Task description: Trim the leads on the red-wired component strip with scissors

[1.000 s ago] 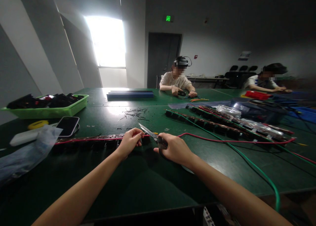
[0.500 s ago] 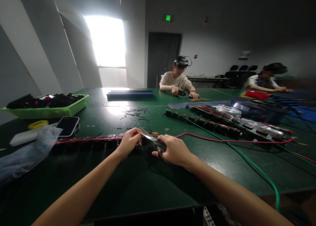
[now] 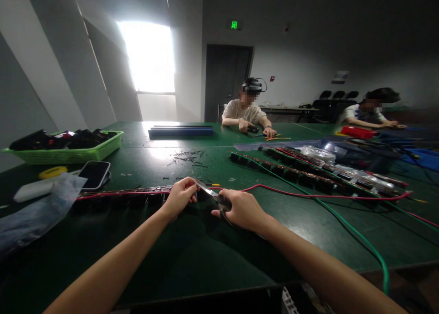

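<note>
- The silver-bladed, dark-handled scissors [image 3: 210, 192] are being held above the green, smooth tabletop [image 3: 164, 268], between both hands; their handles are being enclosed by the right hand's [image 3: 244, 207] grip.
- The left hand's [image 3: 179, 196] grip is being pinched closed, thumb against fingers; whether anything is being gripped there cannot be told, since the spot is being hidden.
- The long, dark, strip-shaped assembly [image 3: 137, 196] is being partly covered by the left hand, while the thin, red, flexible cable [image 3: 305, 196] is being routed along it and off to the right.
- A nick is probably being risked at the left fingertips, as the blades are being pointed straight at them; a slip would be the cause.
- The red cable's sheath may also be being endangered, should the blades be closed at a poor angle.
- Both forearms are being extended forward and angled inward, the right hand's back being turned upward.
</note>
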Demonstrator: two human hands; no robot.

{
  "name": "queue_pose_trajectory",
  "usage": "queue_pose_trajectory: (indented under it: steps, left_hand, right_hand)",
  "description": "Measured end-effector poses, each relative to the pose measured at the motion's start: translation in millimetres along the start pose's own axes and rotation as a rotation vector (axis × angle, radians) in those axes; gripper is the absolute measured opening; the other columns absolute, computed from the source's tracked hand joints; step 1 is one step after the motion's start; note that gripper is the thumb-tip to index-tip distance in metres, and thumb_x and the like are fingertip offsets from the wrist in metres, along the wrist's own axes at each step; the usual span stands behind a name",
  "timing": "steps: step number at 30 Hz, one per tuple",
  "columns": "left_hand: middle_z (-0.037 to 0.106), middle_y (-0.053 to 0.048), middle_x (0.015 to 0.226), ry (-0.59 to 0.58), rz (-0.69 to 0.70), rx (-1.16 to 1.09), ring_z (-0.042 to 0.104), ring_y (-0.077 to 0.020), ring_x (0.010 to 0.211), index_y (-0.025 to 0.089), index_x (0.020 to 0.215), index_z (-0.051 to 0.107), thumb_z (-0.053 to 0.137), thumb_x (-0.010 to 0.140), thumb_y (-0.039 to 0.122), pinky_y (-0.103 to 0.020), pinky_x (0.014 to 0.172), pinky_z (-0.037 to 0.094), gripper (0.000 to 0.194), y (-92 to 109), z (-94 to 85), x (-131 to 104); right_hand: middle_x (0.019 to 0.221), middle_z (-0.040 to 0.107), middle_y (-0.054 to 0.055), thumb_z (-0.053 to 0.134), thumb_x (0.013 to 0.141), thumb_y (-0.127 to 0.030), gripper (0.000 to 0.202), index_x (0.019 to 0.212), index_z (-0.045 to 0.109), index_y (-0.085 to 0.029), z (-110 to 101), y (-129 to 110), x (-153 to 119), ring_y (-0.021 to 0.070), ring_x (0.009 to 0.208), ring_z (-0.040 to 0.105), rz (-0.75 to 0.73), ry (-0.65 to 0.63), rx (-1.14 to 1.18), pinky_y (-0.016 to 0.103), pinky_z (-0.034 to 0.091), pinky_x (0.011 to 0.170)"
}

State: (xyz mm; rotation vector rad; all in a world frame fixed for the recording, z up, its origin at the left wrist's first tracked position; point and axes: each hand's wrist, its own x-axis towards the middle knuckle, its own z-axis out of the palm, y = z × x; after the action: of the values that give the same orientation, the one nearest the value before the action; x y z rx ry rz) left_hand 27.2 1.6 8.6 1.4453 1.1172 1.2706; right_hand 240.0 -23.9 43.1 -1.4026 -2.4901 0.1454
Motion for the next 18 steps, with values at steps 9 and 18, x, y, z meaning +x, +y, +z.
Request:
queue_pose_trajectory:
  steps: [9, 18]
  left_hand:
    - [0.061, 0.001, 0.069, -0.007, -0.003, -0.008, 0.054, -0.0068, 0.048, 0.015, 0.079, 0.059, 0.054, 0.073, 0.024, -0.018, 0.045, 0.04, 0.011, 2.0, 0.4, -1.6]
    - [0.059, 0.002, 0.064, -0.007, -0.001, -0.004, 0.053, -0.0073, 0.048, 0.015, 0.079, 0.06, 0.056, 0.072, 0.026, -0.018, 0.045, 0.04, 0.013, 3.3, 1.2, -2.6]
  right_hand:
    - [0.088, 0.067, 0.004, 0.063, 0.074, -0.057, 0.04, 0.091, 0.06, -0.022, -2.4, -0.3, -0.2, 0.0175, 0.071, 0.059, -0.018, 0.005, 0.01, 0.024, 0.032, 0.058]
    - [0.089, 0.067, 0.004, 0.064, 0.075, -0.056, 0.038, 0.089, 0.061, -0.021, -2.6, 0.1, 0.5, 0.0174, 0.073, 0.059, -0.006, -0.014, -0.004, 0.024, 0.032, 0.059]
